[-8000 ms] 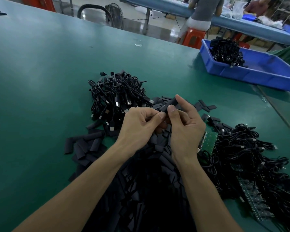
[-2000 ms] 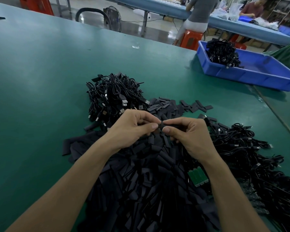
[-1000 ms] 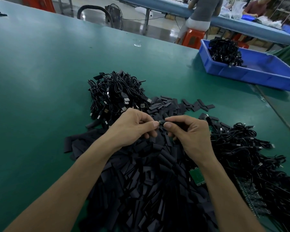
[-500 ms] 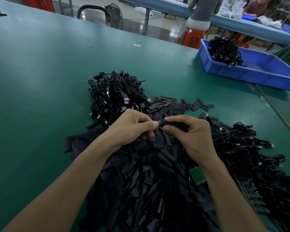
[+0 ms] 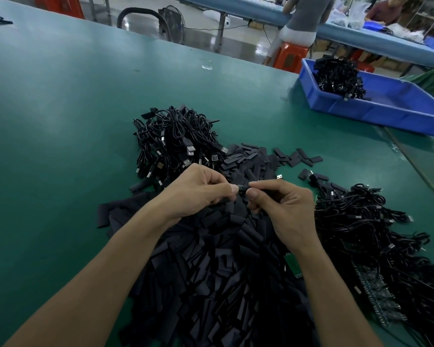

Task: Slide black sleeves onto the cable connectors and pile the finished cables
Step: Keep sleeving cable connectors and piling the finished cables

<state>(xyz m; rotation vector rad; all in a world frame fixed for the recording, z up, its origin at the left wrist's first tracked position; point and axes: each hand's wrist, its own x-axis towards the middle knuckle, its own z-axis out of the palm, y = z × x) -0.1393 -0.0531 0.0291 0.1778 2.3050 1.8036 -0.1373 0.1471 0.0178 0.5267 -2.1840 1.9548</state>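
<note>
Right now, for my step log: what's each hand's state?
Left hand: closed, pinching one end of the small black sleeve-and-connector piece.
Right hand: closed, pinching its other end.

The green table (image 5: pixel 60 108) is bearing a broad heap of black sleeves (image 5: pixel 211 284) at its near middle. A pile of cables (image 5: pixel 176 139) is lying just beyond the heap to the left, a tangle of cables (image 5: pixel 361 234) is sprawling along its right, and a blue bin (image 5: pixel 398 113) is sitting well apart at the far right.
</note>
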